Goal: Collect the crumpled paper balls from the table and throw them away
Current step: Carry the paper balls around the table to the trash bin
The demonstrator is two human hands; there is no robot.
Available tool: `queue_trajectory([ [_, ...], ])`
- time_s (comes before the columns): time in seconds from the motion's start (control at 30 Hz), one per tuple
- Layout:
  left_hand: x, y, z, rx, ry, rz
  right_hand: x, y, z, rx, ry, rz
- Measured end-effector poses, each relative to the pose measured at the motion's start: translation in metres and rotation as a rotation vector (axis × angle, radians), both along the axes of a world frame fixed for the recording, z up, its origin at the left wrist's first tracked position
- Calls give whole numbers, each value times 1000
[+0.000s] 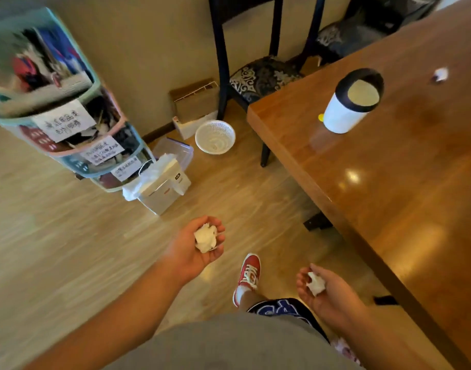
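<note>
I have the left hand (199,245) cupped palm-up around one crumpled paper ball (205,237), out over the floor. The right hand (319,288) is lower, near the bench (389,182) edge, fingers curled loosely around a second, smaller paper ball (315,283). Both loads sit in the palms, not pinched. A third ball (440,74) lies on the bench at the far side, well apart from the white cup (349,102).

The step in hand looks like carry-to-bin. The likely target is the lined bin (159,182) on the floor beside the stacked storage bins (69,116); the white basket (215,137) further back is another candidate, I can't tell which.

To do it well: keep the palms up and fingers curled so nothing rolls out, step close, bring each hand right above the opening, then tip or open. Drop one hand at a time. The liner droops over the rim, so aim for the centre. Then go back for the far ball.
</note>
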State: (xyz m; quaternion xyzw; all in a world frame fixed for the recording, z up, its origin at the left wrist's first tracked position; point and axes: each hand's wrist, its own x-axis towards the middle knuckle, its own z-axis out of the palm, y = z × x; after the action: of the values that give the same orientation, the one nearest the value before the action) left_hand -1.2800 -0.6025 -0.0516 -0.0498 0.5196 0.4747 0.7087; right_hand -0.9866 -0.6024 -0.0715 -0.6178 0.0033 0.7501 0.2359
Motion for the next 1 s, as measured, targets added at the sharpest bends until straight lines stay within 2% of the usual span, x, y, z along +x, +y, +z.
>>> queue_trajectory([
  [0.4, -34, 90, -1, -120, 42, 72, -56, 193, 20, 110, 73, 72],
  [0.63, -62, 192, -6, -107, 30, -77, -86, 269, 24, 137, 88, -28],
  [0.8, -60, 300, -9, -104, 67, -306, -68, 299, 22, 110, 79, -275],
  [1.0, -18, 411, 10, 14, 55, -661, -28, 310, 23, 89, -24, -750],
])
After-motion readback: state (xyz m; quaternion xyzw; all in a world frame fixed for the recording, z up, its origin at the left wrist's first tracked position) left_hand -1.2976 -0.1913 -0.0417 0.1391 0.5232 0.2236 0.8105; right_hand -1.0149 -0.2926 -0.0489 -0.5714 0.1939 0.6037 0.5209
